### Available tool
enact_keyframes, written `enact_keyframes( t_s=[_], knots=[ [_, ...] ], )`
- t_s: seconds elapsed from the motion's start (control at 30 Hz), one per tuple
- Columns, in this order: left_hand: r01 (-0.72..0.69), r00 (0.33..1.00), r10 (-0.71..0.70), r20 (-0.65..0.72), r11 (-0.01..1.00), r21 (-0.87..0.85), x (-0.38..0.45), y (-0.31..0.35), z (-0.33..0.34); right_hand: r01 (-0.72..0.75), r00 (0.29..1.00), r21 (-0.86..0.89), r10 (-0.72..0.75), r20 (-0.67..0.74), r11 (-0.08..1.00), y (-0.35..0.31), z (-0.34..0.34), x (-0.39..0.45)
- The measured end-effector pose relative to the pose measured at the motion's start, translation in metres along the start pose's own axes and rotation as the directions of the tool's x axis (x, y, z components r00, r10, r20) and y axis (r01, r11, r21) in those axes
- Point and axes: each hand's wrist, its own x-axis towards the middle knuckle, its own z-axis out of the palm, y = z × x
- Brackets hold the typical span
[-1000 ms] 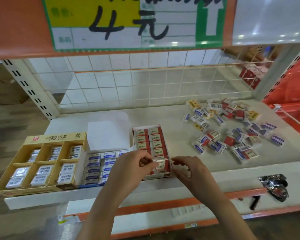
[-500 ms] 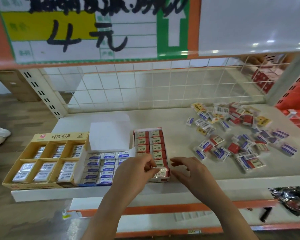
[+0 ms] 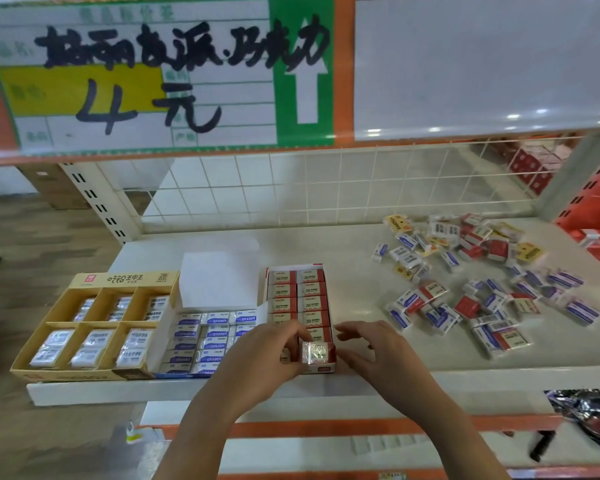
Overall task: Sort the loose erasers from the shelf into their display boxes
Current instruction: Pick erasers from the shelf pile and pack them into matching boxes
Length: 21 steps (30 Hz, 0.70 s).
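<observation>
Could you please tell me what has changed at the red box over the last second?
The left hand has brought the red eraser down into the near end of the red box, where it now stands on edge. The right hand has let go and hovers open beside it. The loose pile, blue box and yellow box are unchanged.

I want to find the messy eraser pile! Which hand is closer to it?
Right. The right hand is beside the red box, with the loose pile further out on its side. The left hand is over the box's near end, farther from the pile.
</observation>
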Motion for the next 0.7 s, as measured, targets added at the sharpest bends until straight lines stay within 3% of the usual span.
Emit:
enact_keyframes(
  t_s=[0.17,0.7],
  knots=[
    [-0.036,0.998,0.038,-0.054,0.999,0.034,-0.001,-0.002,-0.005,-0.002,1.0,0.004,0.002,0.012,1.0,-0.002,-0.001,0.0],
    [-0.055,0.998,0.058,-0.037,0.996,0.073,0.003,0.001,-0.008,-0.059,0.998,0.017,0.059,0.023,0.998,-0.005,0.002,0.004]
  ],
)
